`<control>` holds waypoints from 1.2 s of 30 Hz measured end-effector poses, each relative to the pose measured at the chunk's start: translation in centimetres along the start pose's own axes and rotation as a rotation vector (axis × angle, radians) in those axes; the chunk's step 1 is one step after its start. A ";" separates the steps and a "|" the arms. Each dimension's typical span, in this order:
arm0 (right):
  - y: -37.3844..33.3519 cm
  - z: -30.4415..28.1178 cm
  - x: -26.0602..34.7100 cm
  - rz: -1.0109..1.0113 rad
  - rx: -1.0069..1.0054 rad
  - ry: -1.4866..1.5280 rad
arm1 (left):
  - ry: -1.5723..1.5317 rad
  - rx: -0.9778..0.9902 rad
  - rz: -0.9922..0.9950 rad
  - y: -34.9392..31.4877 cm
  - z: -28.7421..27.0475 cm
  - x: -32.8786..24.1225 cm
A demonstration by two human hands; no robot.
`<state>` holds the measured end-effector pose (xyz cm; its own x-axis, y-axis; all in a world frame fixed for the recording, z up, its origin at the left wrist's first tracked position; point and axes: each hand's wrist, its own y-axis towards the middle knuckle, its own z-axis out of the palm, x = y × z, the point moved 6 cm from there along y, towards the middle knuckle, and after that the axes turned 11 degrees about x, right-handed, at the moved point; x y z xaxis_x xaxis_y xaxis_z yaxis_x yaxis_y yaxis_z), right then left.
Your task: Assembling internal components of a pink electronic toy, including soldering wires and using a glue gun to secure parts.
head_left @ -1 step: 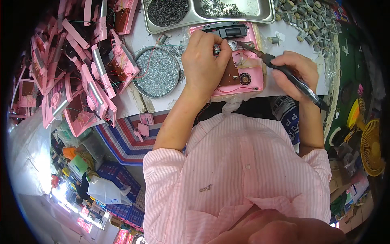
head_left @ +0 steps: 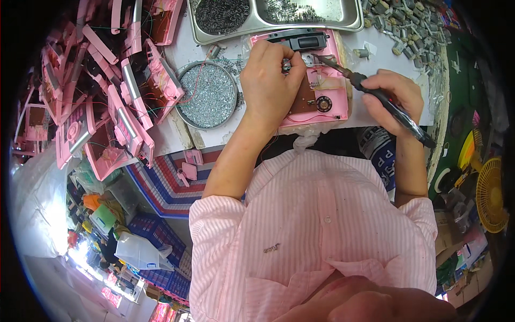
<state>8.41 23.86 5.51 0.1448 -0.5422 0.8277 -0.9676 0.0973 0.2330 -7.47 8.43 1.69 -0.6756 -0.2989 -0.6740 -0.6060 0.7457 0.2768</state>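
Observation:
A pink plastic casing (head_left: pixel 338 45) lies open on the workbench, with a brown circuit board (head_left: pixel 300 104), a round black part (head_left: pixel 323 103) and a black part (head_left: pixel 300 41) in it. My left hand (head_left: pixel 271 80) is over its left side, fingers closed around a small silvery metal part (head_left: pixel 286 65), mostly hidden. My right hand (head_left: pixel 394 96) is wrapped round the black handle of what looks like a soldering iron (head_left: pixel 386 102). Its metal tip slants down into the casing, just right of my left fingertips, near a small pale metal piece (head_left: pixel 309 60).
A round dish of silvery screws (head_left: pixel 236 91) stands left of the casing. Beyond it is a metal tray (head_left: pixel 252 26) with dark springs. Small metal motors (head_left: pixel 399 32) are heaped at the far right. Pink casings with wires (head_left: pixel 115 102) are piled at the left.
My right hand and the soldering iron have shifted very slightly to the right. My left hand and the casing stay put.

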 end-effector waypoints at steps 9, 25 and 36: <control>-3.2 -1.8 0.2 0.029 -0.138 0.005 | -0.002 -0.017 0.006 -0.1 -0.1 -0.1; -5.0 -3.1 -0.2 0.095 -0.225 0.052 | -0.050 0.272 0.074 -2.2 -1.0 -3.5; -6.3 -3.8 -0.4 0.151 -0.273 0.028 | 0.030 0.404 0.196 -2.0 2.5 -4.5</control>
<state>15.20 26.65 5.63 0.0133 -0.4821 0.8760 -0.8879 0.3971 0.2320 -2.20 9.80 2.42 -0.7769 -0.1410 -0.6136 -0.2566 0.9609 0.1042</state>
